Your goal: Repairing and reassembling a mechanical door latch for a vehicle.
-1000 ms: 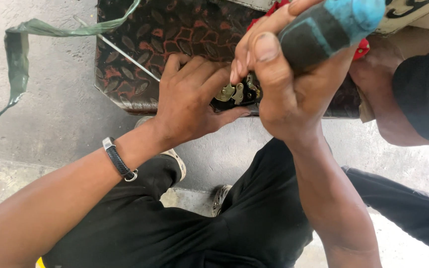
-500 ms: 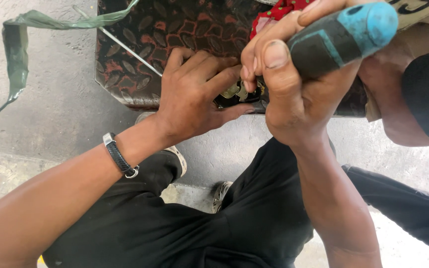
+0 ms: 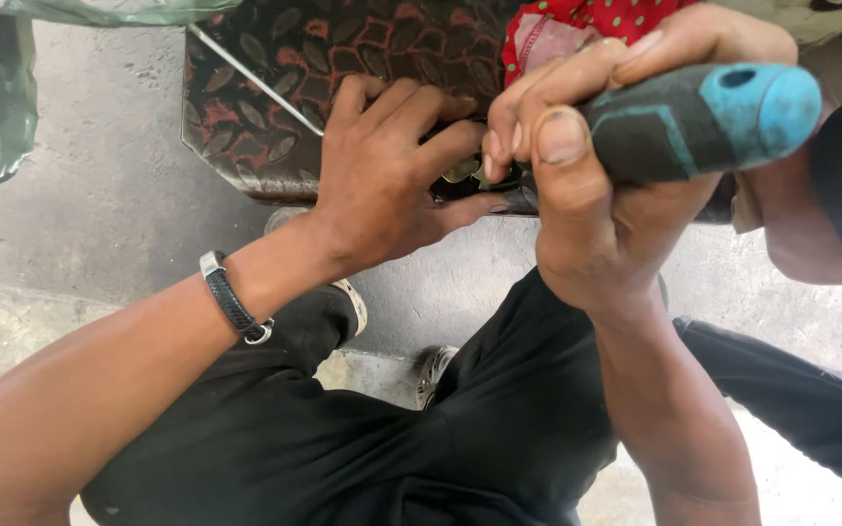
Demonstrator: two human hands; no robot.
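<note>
The right hand point(image 3: 601, 214) is wrapped tight around the black-and-teal handle of a screwdriver point(image 3: 704, 117), whose shaft runs down toward a small brass-coloured metal fitting point(image 3: 470, 175). That fitting sits at the near edge of a dark patterned case point(image 3: 275, 88), at about 12 o'clock from the knees. The left hand point(image 3: 387, 175) lies flat with fingers spread, pressing the case and pinching beside the fitting; it grips nothing closed. The tip is hidden, probably seated in a screw. A slip under this pressure could drive the blade into the left fingertips point(image 3: 484, 205), which lie right next to it.
</note>
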